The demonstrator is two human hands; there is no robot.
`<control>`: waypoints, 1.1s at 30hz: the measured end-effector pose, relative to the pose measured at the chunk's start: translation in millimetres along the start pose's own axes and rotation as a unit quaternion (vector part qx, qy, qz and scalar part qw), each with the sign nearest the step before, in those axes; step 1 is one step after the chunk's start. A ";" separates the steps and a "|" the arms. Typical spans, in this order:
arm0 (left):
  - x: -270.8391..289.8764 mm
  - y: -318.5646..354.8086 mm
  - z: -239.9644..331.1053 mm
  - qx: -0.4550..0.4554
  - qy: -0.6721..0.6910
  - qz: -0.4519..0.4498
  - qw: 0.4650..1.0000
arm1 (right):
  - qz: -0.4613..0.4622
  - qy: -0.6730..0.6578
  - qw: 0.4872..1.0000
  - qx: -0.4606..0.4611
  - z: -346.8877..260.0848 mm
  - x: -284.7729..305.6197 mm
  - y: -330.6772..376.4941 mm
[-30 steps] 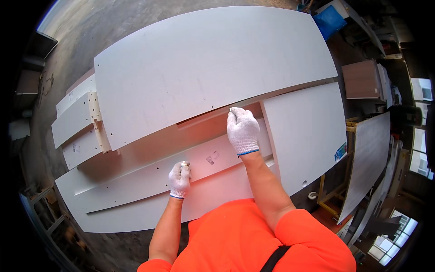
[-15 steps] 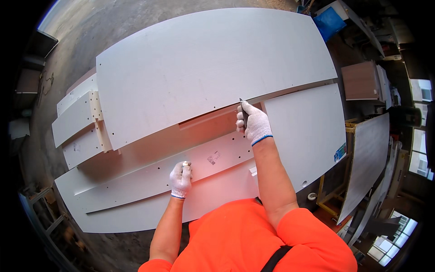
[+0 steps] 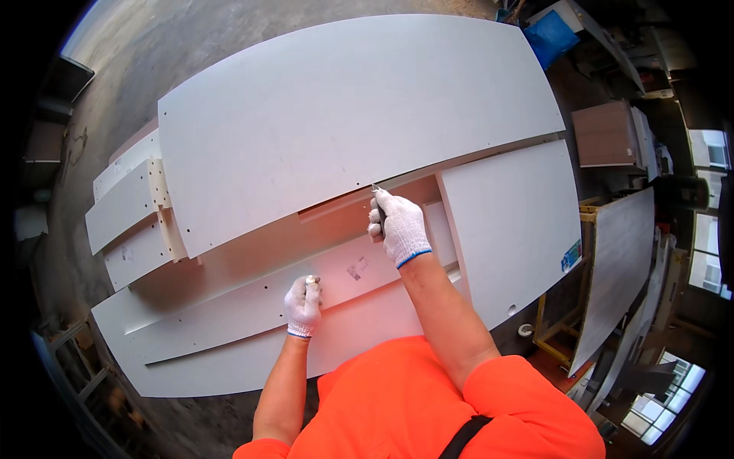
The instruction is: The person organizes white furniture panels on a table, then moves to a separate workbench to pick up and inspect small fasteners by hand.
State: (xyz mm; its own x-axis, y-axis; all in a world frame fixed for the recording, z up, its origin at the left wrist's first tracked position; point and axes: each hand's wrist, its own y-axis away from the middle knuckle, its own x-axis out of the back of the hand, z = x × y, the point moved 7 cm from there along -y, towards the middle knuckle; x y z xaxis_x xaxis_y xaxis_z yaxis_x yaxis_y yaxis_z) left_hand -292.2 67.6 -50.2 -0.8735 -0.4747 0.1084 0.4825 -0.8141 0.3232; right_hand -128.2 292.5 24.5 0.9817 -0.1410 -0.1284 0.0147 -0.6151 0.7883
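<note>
a small tool (image 3: 376, 200) is pinched by the right hand (image 3: 399, 228) at the big board (image 3: 344, 115); a small part (image 3: 311, 281) is held in the left hand (image 3: 303, 306), not yet fitted.

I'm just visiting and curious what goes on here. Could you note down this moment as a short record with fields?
Place: workshop, grey floor
Work surface: stacked pale grey furniture panels, the large top panel uppermost
Left hand: white glove, closed around a small object, resting on a long drilled panel
Right hand: white glove, gripping a slim metal-tipped tool at the top panel's lower edge
Clothing: orange shirt
Nearby: blue container, brown board, upright panel
</note>
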 end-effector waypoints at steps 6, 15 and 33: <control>0.0 1.1 -2.0 -0.027 -0.004 -0.001 1.000 | 0.025 -0.040 0.996 0.072 -10.7 31.0 -25.6; -0.6 0.0 1.0 -0.021 -0.006 -0.004 1.000 | 0.071 -0.051 0.990 0.107 -3.3 25.7 -34.3; 0.0 1.1 -8.7 -0.010 0.008 -0.005 1.000 | 0.021 -0.053 0.998 0.013 -0.9 3.3 -12.8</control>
State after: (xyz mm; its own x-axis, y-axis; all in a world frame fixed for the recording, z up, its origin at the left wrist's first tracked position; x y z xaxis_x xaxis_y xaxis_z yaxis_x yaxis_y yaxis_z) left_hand -291.1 63.8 -58.0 -0.8776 -0.4707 0.0906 0.4744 -0.8257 0.3053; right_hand -125.0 300.7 14.6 0.9555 -0.2482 -0.1592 -0.0330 -0.6264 0.7788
